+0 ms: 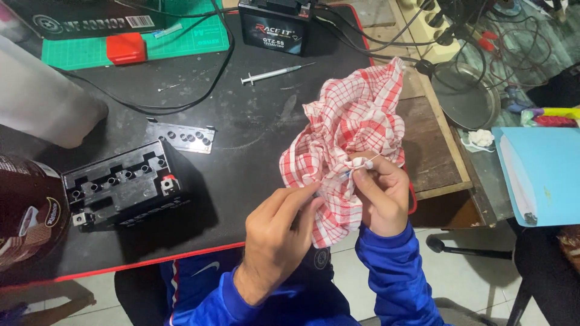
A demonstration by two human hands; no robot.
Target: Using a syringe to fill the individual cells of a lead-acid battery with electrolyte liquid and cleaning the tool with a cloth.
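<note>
Both of my hands were busy with the red-and-white checked cloth (pixel 350 133), which hung bunched in the air just past the near edge of the counter (pixel 254 133). My right hand (pixel 383 196) was closed, thumb and forefinger pinching a small white thing (pixel 362 162) against the cloth; it was too small for me to tell what it was, though a thin white stick seemed to poke out from it. My left hand (pixel 284 232) was closed too, its fingers gripping a lower fold of the cloth right beside the right hand. I wore blue sleeves (pixel 393 271), and pale floor tiles showed beneath my arms. On the counter, well to the left of the cloth, sat an open black battery (pixel 124 184) with a row of round holes along its top, and just behind it lay a dark strip (pixel 181 136) with matching holes. Farther back rested a syringe (pixel 275 72), and beyond that stood a second black battery (pixel 275 24) with cables running to it. A green cutting mat (pixel 181 36) lay at the far left with a red block (pixel 127 48) on it. To the right, apart from the cloth, were a round metal plate (pixel 465 93) and a light blue board (pixel 544 175).
</note>
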